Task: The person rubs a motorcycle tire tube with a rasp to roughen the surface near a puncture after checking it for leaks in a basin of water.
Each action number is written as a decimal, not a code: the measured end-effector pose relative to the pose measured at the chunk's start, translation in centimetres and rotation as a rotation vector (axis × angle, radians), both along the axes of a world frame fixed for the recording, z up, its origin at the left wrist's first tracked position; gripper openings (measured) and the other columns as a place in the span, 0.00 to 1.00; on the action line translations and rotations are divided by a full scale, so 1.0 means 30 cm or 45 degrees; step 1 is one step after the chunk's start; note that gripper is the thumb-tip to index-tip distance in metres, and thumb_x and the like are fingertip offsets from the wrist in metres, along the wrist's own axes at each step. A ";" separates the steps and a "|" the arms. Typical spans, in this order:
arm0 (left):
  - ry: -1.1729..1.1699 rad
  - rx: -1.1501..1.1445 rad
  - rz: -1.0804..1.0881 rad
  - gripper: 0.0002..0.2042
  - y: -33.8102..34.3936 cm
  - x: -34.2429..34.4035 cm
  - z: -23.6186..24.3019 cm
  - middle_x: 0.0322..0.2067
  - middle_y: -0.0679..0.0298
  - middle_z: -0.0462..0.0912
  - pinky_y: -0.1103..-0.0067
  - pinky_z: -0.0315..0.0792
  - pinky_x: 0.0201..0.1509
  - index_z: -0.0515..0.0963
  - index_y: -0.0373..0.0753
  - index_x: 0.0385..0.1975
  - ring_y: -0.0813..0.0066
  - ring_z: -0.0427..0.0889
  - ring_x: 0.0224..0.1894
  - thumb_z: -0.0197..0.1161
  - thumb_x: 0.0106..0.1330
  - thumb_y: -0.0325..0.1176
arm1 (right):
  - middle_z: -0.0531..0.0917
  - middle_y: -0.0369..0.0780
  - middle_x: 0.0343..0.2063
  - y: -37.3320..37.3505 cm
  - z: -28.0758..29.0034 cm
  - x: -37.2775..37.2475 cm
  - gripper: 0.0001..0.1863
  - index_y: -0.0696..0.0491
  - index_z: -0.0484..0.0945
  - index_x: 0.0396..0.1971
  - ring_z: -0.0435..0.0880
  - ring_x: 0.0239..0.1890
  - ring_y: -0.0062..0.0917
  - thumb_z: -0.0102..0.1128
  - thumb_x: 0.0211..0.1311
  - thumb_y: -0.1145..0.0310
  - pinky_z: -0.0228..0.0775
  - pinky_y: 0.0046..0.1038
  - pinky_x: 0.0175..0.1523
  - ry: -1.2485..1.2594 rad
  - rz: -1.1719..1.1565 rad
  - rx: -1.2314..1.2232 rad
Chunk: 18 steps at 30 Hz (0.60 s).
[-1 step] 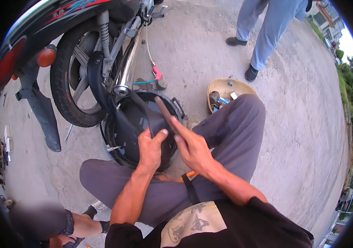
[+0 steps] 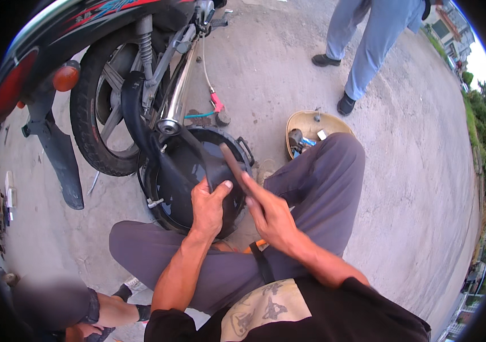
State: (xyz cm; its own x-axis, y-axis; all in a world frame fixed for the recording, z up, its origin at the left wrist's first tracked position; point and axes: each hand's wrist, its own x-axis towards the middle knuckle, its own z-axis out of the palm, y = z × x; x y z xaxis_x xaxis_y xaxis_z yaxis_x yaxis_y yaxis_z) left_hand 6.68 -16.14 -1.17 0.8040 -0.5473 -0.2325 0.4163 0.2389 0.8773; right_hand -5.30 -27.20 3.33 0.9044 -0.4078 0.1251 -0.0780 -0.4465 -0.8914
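My left hand [image 2: 206,210] grips a black rubber inner tube [image 2: 198,153], thumb on top, above a round black basin [image 2: 244,149]. The tube's other part [image 2: 134,108] loops up beside a motorcycle's rear wheel [image 2: 86,128], and a metal valve stem [image 2: 163,149] shows on it. In my right hand [image 2: 274,215] is a long, flat, brownish file-like bar [image 2: 232,162]. It slants up and to the left, close over the stretch of tube by my left thumb. Whether it touches the rubber I cannot tell.
The motorcycle's exhaust pipe [image 2: 170,122] ends just above the basin. A pink-headed air hose [image 2: 215,101] lies beyond. Right of it, a tan tub [image 2: 295,122] holds tools and small items. One person stands in blue trousers [image 2: 379,45]; another sits at lower left [image 2: 115,310].
My right hand and the bar have shifted slightly down and to the right. My left hand still grips the tube in nearly the same spot.
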 end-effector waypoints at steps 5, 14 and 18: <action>-0.056 0.129 -0.082 0.13 -0.018 -0.014 0.003 0.43 0.66 0.86 0.79 0.77 0.49 0.82 0.32 0.51 0.81 0.82 0.42 0.60 0.69 0.21 | 0.83 0.58 0.50 0.001 0.020 0.074 0.28 0.57 0.67 0.71 0.87 0.47 0.44 0.54 0.73 0.78 0.76 0.31 0.52 -0.028 -0.073 0.033; -0.143 0.172 -0.094 0.11 -0.025 -0.010 -0.012 0.40 0.66 0.87 0.80 0.77 0.45 0.82 0.32 0.50 0.83 0.81 0.40 0.62 0.70 0.24 | 0.83 0.60 0.48 0.017 0.005 0.019 0.28 0.53 0.67 0.72 0.88 0.46 0.47 0.54 0.73 0.77 0.77 0.35 0.51 -0.003 -0.089 -0.002; -0.113 0.146 -0.058 0.11 -0.014 -0.011 0.000 0.42 0.66 0.87 0.80 0.77 0.48 0.82 0.32 0.49 0.82 0.82 0.41 0.61 0.70 0.23 | 0.83 0.60 0.48 -0.016 0.046 0.085 0.29 0.51 0.67 0.73 0.84 0.50 0.56 0.54 0.72 0.77 0.77 0.39 0.53 0.202 -0.067 0.138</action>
